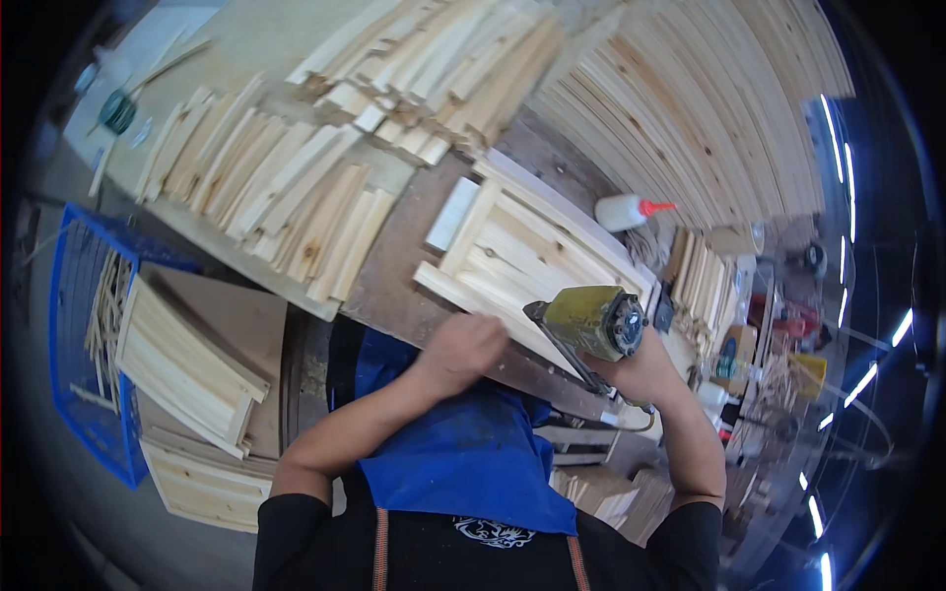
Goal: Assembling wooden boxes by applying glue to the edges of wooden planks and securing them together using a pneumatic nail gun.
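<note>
My right hand point(636, 372) grips a worn yellow-green nail gun point(587, 323) over the near right part of a pale wooden frame panel point(522, 251). The gun's body hides part of the fingers and the panel's near right corner. At the near edge of the bench point(394, 281), my left hand point(463, 353) is closed into a fist, close beside the front strip point(473, 300) of the panel. What the left fingers hold, if anything, is hidden. The front strip's left end juts past the panel. A white-topped block point(452, 214) lies against the panel's left side.
Wood strips lie in piles on the left point(266, 187) and far side point(434, 69) of the bench. Stacked boards point(690, 118) stand far right. A white bottle with a red tip point(623, 212) lies behind the panel. Finished-looking panels point(187, 360) and a blue crate point(94, 424) stand left.
</note>
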A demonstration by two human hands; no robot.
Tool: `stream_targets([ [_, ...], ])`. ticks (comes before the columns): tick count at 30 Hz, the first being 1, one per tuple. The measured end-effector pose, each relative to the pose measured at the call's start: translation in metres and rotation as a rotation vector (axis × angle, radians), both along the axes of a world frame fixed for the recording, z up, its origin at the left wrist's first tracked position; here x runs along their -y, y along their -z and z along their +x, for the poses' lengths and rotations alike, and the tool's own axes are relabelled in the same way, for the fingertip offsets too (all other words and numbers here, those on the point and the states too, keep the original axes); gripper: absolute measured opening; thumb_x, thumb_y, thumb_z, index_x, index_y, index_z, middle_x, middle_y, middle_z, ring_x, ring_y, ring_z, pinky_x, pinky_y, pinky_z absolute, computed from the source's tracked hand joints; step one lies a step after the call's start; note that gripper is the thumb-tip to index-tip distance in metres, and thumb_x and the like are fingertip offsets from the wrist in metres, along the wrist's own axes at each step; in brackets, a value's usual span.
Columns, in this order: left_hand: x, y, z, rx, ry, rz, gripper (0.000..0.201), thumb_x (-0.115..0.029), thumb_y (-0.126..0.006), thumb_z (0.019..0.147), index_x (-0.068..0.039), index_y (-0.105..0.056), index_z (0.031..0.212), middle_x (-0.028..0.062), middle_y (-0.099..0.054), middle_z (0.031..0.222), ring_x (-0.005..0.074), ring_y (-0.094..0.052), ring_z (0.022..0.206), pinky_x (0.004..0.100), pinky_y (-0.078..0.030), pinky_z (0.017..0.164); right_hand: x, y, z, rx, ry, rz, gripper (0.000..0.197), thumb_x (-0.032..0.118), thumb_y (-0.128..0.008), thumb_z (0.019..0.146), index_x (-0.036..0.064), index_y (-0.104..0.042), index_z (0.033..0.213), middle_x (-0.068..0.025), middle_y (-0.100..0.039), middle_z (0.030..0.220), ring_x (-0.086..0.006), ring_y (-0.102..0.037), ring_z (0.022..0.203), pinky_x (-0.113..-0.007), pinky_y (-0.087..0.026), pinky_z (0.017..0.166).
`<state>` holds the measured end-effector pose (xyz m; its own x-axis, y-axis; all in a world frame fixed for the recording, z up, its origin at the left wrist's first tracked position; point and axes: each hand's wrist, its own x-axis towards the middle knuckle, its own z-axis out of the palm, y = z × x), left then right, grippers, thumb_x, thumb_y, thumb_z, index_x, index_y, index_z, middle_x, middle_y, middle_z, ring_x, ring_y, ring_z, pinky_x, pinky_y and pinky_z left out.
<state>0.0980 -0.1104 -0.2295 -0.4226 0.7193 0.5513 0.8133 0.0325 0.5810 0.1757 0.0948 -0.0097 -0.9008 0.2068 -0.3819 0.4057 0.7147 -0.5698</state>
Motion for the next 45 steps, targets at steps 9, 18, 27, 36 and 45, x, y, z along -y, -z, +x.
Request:
stream_targets([
  [9,0.017,-0.008,-0.025,0.013,-0.237,0.038,0.021,-0.009,-0.084,0.079,-0.008,-0.075,0.097,0.0066,-0.068,0.095,0.0274,-0.067,0.083,0.0383,-0.055,0.071,-0.009,0.026,0.049,0.059,0.101,0.008,0.032,0.017,-0.08,0.088,0.0056,-0.076,0.118,-0.018,-0.078,0.106,-0.0353,-0.076,0.1,-0.039,-0.059,0.088],
  [18,0.016,-0.01,-0.021,0.021,-0.251,0.055,0.021,-0.008,-0.086,0.078,-0.008,-0.075,0.095,0.0064,-0.068,0.095,0.0272,-0.067,0.084,0.0383,-0.055,0.072,-0.009,0.043,0.055,0.058,0.041,0.084,0.032,0.017,-0.08,0.087,0.0048,-0.075,0.117,-0.0187,-0.078,0.105,-0.0361,-0.075,0.099,-0.04,-0.059,0.088],
  [27,0.011,-0.01,-0.02,0.035,-0.262,0.07,0.018,-0.008,-0.087,0.078,-0.007,-0.077,0.093,0.0072,-0.069,0.095,0.0281,-0.068,0.085,0.039,-0.055,0.072,-0.029,0.028,0.105,-0.019,0.255,-0.053,0.042,0.007,-0.083,0.085,0.0008,-0.071,0.125,-0.0141,-0.077,0.115,-0.0228,-0.073,0.104,-0.036,-0.056,0.095],
  [36,0.008,-0.007,-0.02,0.02,-0.263,0.035,0.019,-0.007,-0.088,0.079,-0.007,-0.078,0.094,0.0075,-0.07,0.096,0.0282,-0.068,0.085,0.0385,-0.055,0.073,-0.051,0.03,0.163,0.002,0.395,-0.026,0.034,0.011,-0.079,0.086,0.0037,-0.074,0.119,-0.016,-0.079,0.106,-0.03,-0.077,0.1,-0.037,-0.059,0.088],
  [45,0.011,-0.006,-0.019,0.019,-0.278,0.032,0.019,-0.006,-0.088,0.079,-0.007,-0.078,0.094,0.0075,-0.07,0.096,0.0279,-0.068,0.085,0.0385,-0.056,0.073,-0.052,0.045,0.161,-0.026,0.292,-0.03,0.033,0.012,-0.078,0.087,0.0056,-0.074,0.12,-0.0175,-0.078,0.108,-0.0364,-0.075,0.101,-0.038,-0.06,0.088],
])
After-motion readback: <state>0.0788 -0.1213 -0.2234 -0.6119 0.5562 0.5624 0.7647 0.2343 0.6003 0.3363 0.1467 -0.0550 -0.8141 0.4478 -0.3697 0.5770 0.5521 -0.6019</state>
